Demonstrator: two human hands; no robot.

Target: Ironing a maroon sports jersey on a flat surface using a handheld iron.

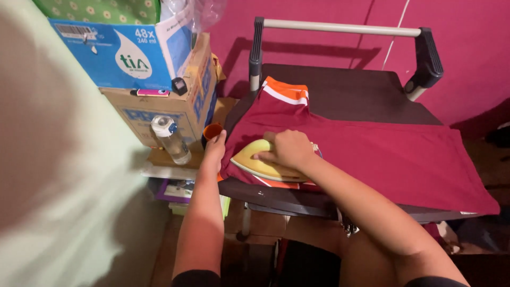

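Yellow iron (260,159) sits gripped under our right hand (287,149) on the maroon shirt (382,154); our left hand (215,151) pins the shirt's edge flat — beyond it, a clear bottle (170,139) against cardboard boxes (175,101).

upper left: blue-and-white cardboard carton (119,50) with a white drop-shaped emblem and a barcode label (74,31) at its top corner, stacked on a brown cardboard box (180,109) with blue print. clear plastic bag (199,13) above them, contents possibly bottles. no screens or signs.
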